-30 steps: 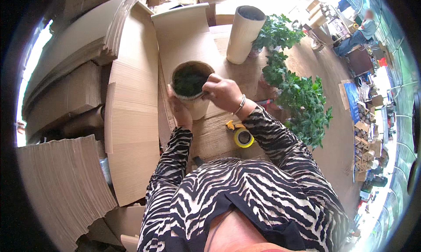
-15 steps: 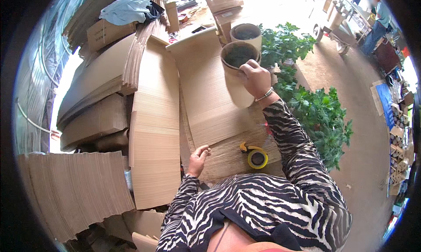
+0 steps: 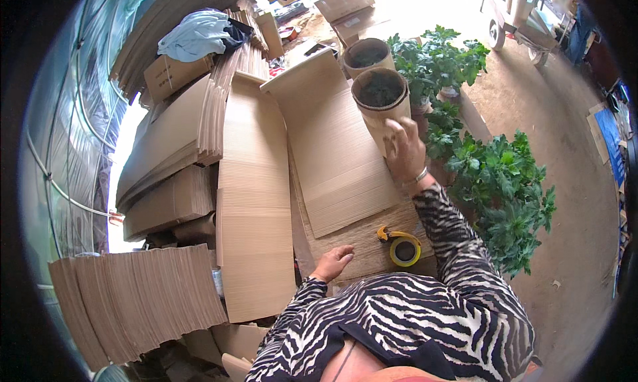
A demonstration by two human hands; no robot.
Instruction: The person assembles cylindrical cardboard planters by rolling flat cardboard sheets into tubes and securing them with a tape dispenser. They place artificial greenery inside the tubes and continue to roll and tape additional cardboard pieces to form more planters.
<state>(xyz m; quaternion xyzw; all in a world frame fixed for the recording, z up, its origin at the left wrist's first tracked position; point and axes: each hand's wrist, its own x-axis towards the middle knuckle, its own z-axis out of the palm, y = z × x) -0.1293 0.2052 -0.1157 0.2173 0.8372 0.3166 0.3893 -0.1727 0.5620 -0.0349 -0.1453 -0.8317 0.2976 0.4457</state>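
My right hand [image 3: 404, 150] is just below the rim of the nearer cardboard tube [image 3: 373, 119], off the rim, its fingers loosely bent and apart. Dark green leaves show down inside this upright tube. A second cardboard tube [image 3: 364, 64], also with greenery inside, stands right behind it. My left hand [image 3: 334, 263] hovers or rests by the bottom edge of a flat cardboard sheet [image 3: 339, 162], holding nothing, with its fingers loosely extended. That sheet lies on a wooden board [image 3: 365, 255]. A yellow tape dispenser with a tape roll [image 3: 404, 250] lies on the board between my arms.
Leafy potted plants [image 3: 505, 182] line the floor on the right. A long cardboard sheet [image 3: 256, 202] and stacked cardboard [image 3: 139, 302] fill the left. Pale blue cloth [image 3: 194, 35] lies on the stacks. A wheeled cart [image 3: 525, 23] stands far right.
My right hand has let go of the nearer tube's rim and moved down beside it, fingers loosening. My left hand still holds nothing. The whole view has shifted slightly.
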